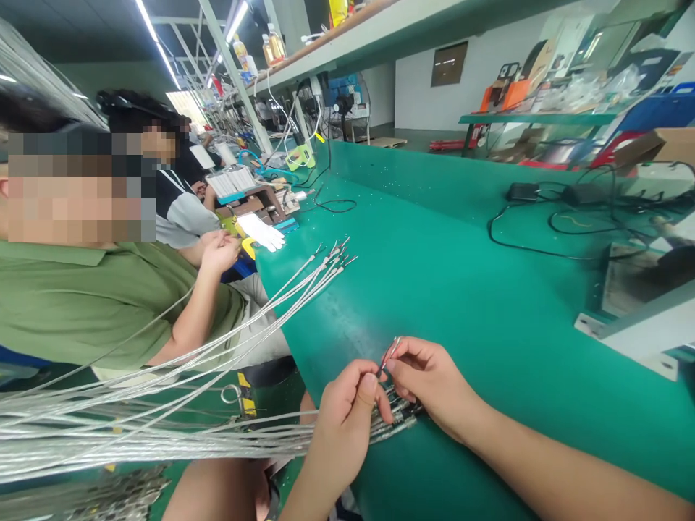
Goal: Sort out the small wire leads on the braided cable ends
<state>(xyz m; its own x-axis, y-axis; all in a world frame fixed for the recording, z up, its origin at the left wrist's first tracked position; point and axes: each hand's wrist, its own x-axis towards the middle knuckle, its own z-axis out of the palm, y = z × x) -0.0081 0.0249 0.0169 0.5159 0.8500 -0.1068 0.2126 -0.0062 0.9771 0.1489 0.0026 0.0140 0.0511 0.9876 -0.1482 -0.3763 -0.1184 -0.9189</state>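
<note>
My left hand pinches a cable near its stripped end, thumb against forefinger. Close beside it, my right hand grips the thin dark and reddish wire ends of that cable between thumb and fingertips. Beneath both hands, a bundle of silvery cables runs in from the left, its dark ends lying on the green table. Another group of pale cables stretches over the table's left edge, with stripped tips pointing away from me.
A co-worker in a green shirt sits at the left, hands raised near a white glove. Black cords and adapters lie at the right, by a metal bracket. A shelf with bottles crosses overhead.
</note>
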